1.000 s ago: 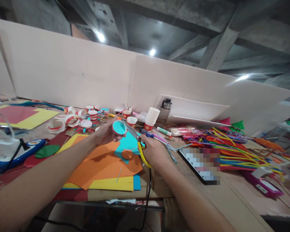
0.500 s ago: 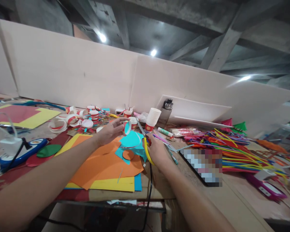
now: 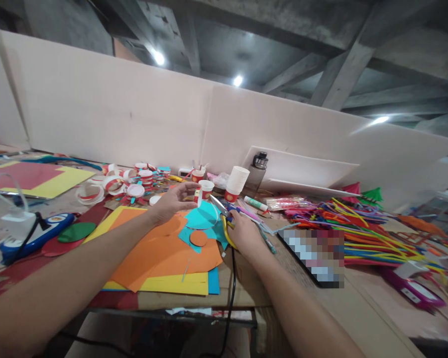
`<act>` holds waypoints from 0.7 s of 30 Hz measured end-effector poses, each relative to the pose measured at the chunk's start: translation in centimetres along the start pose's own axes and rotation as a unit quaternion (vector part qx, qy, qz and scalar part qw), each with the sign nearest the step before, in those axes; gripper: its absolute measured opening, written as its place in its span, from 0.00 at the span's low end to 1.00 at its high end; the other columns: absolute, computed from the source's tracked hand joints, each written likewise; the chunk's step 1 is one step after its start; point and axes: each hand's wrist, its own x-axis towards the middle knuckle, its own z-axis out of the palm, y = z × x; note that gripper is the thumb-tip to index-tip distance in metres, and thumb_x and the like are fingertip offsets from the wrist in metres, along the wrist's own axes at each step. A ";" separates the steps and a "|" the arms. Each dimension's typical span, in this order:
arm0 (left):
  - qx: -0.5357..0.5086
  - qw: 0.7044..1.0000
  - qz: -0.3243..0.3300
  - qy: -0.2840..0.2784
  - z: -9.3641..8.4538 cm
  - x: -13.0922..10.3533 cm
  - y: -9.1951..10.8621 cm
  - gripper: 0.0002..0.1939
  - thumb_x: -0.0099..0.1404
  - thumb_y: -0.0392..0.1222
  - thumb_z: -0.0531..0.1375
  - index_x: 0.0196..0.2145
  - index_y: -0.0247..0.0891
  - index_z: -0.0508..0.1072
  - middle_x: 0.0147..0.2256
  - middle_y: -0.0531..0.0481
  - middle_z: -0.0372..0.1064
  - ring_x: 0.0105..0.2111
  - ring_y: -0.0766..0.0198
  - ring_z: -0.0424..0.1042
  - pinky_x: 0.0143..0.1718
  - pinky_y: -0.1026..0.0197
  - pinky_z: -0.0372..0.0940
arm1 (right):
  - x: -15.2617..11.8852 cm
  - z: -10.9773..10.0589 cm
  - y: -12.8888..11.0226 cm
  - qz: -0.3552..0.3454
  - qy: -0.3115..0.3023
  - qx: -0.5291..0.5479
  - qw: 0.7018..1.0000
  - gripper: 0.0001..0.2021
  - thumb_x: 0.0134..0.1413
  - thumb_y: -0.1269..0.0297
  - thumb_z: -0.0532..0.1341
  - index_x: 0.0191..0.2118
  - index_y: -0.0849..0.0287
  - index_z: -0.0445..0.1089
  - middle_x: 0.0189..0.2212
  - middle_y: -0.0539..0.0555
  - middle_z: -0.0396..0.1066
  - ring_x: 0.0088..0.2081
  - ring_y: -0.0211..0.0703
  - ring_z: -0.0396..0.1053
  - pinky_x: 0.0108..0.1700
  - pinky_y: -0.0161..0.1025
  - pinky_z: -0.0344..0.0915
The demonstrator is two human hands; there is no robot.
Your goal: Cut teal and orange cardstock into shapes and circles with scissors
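Between its thumb and fingers, my left hand [image 3: 171, 203] holds a small cut cup piece [image 3: 199, 197] by the edge, now seen nearly side-on. My right hand [image 3: 242, 231] is wrapped round yellow-handled scissors [image 3: 227, 233], whose blades point up and left towards the cup piece without touching it. Below both hands, turquoise paper [image 3: 201, 216] and a small orange disc [image 3: 198, 238] lie over orange paper [image 3: 149, 253] and yellow paper [image 3: 175, 285]. A paper cup [image 3: 206, 187] stands just behind the held piece.
Stacked cups [image 3: 237, 181] and a bottle [image 3: 257, 174] stand at the back. Cut cups [image 3: 145, 176] cluster at the back left. Colourful pipe cleaners [image 3: 362, 238] and a phone [image 3: 313, 258] lie right. A blue power strip [image 3: 37, 236] is left; a black cable [image 3: 233, 293] crosses the front edge.
The cup piece in my left hand has turned from showing its turquoise face to nearly edge-on. The scissors have tilted further left, and their blades look more open.
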 end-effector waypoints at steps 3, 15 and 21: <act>-0.052 0.998 -0.023 0.005 0.1 0.0 0.1 0.29 0.54 0.35 0.66 0.53 0.39 0.67 0.54 0.41 0.65 0.49 0.58 0.68 0.46 0.59 0.64 | 0.1 0.6 0.2 -0.007 -0.018 -0.003 1.000 0.25 0.53 0.68 0.57 0.58 0.62 0.60 0.49 0.64 0.69 0.49 0.53 0.68 0.44 0.40 0.61; -0.306 0.938 -0.159 0.026 -0.6 0.1 -0.3 0.19 0.69 0.47 0.50 0.43 0.28 0.73 0.44 0.35 0.74 0.46 0.54 0.74 0.44 0.58 0.69 | 0.0 -0.2 -0.2 -0.109 0.069 0.021 0.991 0.12 0.59 0.62 0.56 0.43 0.60 0.71 0.41 0.61 0.69 0.47 0.49 0.64 0.48 0.42 0.59; -0.294 0.946 -0.131 0.047 -0.3 -0.1 -0.5 0.15 0.66 0.44 0.55 0.45 0.31 0.71 0.45 0.38 0.74 0.46 0.54 0.74 0.43 0.58 0.69 | -0.8 0.1 -1.4 -0.164 0.064 0.139 0.975 0.08 0.58 0.66 0.57 0.40 0.59 0.73 0.37 0.55 0.71 0.39 0.41 0.67 0.41 0.36 0.60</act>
